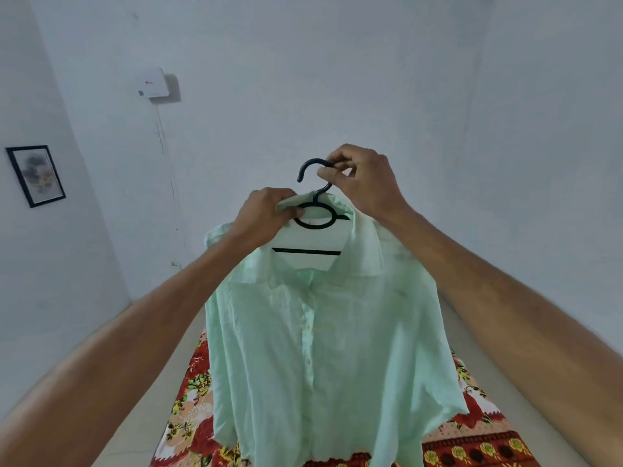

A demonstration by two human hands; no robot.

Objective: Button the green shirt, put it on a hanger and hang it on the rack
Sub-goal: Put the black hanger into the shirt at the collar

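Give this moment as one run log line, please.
green shirt: on hanger, held up | left hand: grips collar and hanger | right hand: pinches hook | rack: not in view

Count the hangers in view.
1: the black hanger inside the green shirt, right hand pinching its hook, left hand gripping the collar. Others could lie behind the shirt.

We log the green shirt [313, 348] as thin woven cloth, soft and creased, with a faint sheen. The hanger [315, 227] looks like smooth black plastic, semi-gloss. The floral cloth [472, 443] beneath looks matt and printed. The wall [303, 79] shows matt paint.
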